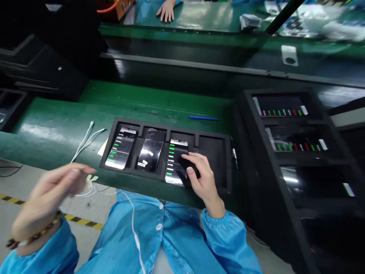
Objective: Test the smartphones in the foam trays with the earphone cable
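A black foam tray (pixel 212 139) lies on the green bench with three smartphones in its slots. The left phone (pixel 121 148) and the right phone (pixel 175 163) show lists of white and green text. Between them, the middle phone (pixel 151 150) has a dark screen and small white labels. My right hand (pixel 202 175) is over the right phone, fingers apart, a fingertip at its screen; whether it touches I cannot tell. To the left of the tray, my left hand (pixel 54 190) is blurred by motion, its fingers bent, close to white cables (pixel 82 146). Anything between those fingers is hidden by the blur.
Beyond the tray lies a blue pen (pixel 203 118); a dark marker (pixel 234 154) lies along its right side. Stacked black trays (pixel 248 152) with several phones rise at the right, more dark trays (pixel 37 68) at the left. Another person's hand (pixel 167 10) rests across the bench.
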